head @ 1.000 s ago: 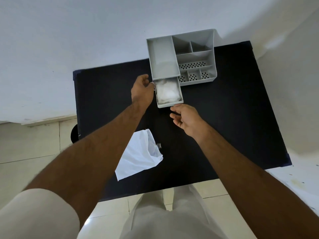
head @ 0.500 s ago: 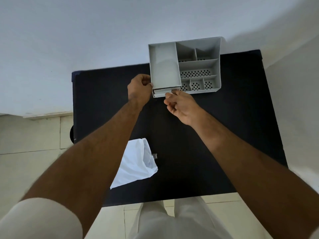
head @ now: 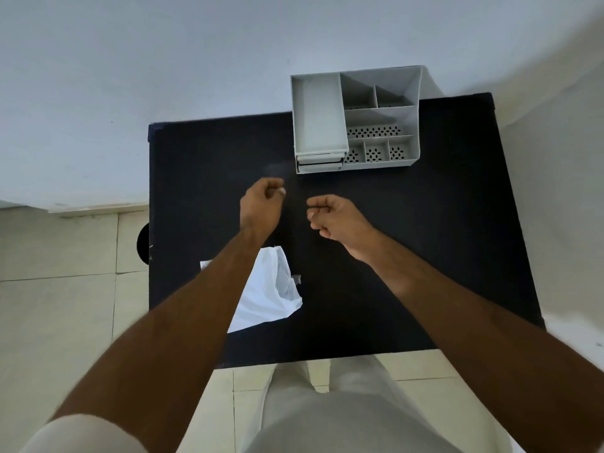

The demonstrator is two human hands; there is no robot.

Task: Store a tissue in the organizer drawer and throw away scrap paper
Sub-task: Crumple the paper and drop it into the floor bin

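**Inspector A:** Report the hands.

**Inspector B:** Both hover over the black table (head: 425, 256), near its centre and apart from each other. The left hand (head: 261, 209) is loosely curled, fingers (head: 277, 191) drawn together into a soft fist with nothing visible inside. The right hand (head: 340, 219) is the same: fingers (head: 315, 217) curled inward and together, clamped on nothing I can see.

**Inspector A:** The organizer?

**Inspector B:** A grey organizer (head: 356, 119) stands at the table's 12 o'clock edge, against the white wall (head: 196, 60). It lies at roughly 1 o'clock from the hands, clear of both. Its left side is one long open tray; the right side is split into smaller compartments, several with perforated floors.

**Inspector A:** The drawer?

**Inspector B:** The drawer (head: 319, 162) sits under the long tray, pushed in, its front nearly flush with the organizer's near face. The tissue is not visible; I cannot tell the drawer's contents.

**Inspector A:** The scrap paper?

**Inspector B:** A crumpled white scrap paper (head: 271, 295) lies on the table at about 7 o'clock from the hands, partly hidden beneath the left forearm. Neither hand touches it. A small grey item sits just beside its right edge, too small to identify.

**Inspector A:** Surroundings?

**Inspector B:** Pale tiled floor (head: 65, 305) below; light trousers (head: 343, 403) at the table's 6 o'clock edge.
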